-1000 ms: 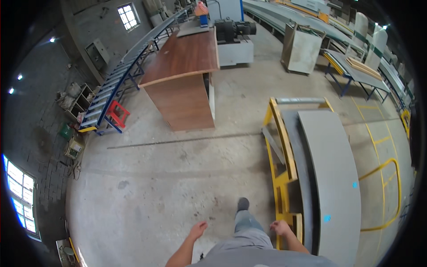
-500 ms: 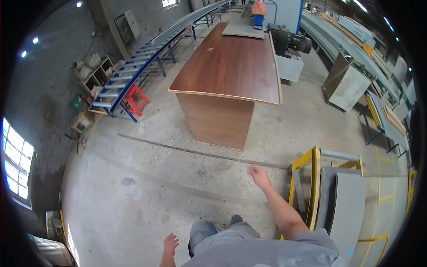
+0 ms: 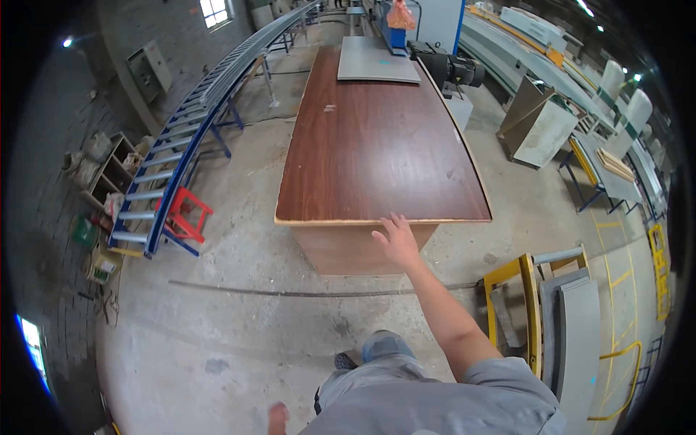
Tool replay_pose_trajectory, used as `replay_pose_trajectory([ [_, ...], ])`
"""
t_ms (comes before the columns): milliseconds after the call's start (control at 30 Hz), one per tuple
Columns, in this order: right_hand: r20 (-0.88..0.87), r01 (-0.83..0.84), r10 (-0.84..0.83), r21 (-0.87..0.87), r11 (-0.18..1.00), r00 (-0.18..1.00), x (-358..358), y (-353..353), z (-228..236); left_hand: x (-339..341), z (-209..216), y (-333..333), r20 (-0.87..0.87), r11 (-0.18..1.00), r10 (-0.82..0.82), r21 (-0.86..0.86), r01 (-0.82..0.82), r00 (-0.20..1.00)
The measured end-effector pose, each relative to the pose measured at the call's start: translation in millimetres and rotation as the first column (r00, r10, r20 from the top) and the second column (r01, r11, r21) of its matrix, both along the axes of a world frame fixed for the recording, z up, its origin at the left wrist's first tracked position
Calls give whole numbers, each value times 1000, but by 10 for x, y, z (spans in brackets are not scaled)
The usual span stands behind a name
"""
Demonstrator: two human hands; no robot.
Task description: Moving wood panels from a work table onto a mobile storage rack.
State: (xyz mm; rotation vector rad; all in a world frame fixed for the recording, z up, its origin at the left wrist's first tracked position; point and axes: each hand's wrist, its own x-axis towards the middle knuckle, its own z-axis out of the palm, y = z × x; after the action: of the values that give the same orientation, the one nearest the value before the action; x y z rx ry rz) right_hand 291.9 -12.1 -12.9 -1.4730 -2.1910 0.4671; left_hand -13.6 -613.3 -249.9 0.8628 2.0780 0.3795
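My right hand (image 3: 399,245) reaches forward with its fingers spread and nothing in it. Its fingertips overlap the near edge of a wood-grain brown tabletop (image 3: 377,159); whether they touch it I cannot tell. Below the top is a plain brown box-like base (image 3: 341,250). A flat grey panel (image 3: 377,61) lies at the tabletop's far end. Low beside my body hangs my left hand (image 3: 278,417), smeared and partly cut off, so its fingers do not show clearly. It is apart from any object.
A blue-framed roller conveyor (image 3: 170,156) runs along the left, with a red stool (image 3: 188,215) beside it. To the right stands a yellow-framed rack (image 3: 533,312) holding grey panels (image 3: 578,341). A black motor (image 3: 453,71) sits beyond the tabletop's right side. Concrete floor (image 3: 210,333) surrounds me.
I have moved closer to the brown tabletop. My right hand has gone forward to its near edge, its fingers now spreading. My left hand has dropped toward the lower edge of view.
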Motion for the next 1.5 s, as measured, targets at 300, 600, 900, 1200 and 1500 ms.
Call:
replay_pose_trajectory([
  [300, 348, 108, -111, 26, 994, 931, -628, 1107, -272, -1886, 1318, 4472, 95, 663, 481, 612, -432, 872],
  [600, 311, 190, -189, 30, 981, 931, -993, 2069, -170, -1036, 2432, 7234, -273, 659, -101, 702, 270, 957],
  [900, 231, 388, -399, 93, 917, 887, -1178, 2760, -197, -853, 2289, 9953, -451, 543, -366, 607, 581, 814],
  [1200, 179, 568, -584, 133, 812, 792, -1200, 3076, -156, -331, 2210, 12136, -810, 165, -479, 294, 941, 337],
  [1500, 176, 576, -594, 145, 805, 785, -1108, 3255, -202, -306, 1975, 12236, -795, 261, -469, 292, 920, 385],
])
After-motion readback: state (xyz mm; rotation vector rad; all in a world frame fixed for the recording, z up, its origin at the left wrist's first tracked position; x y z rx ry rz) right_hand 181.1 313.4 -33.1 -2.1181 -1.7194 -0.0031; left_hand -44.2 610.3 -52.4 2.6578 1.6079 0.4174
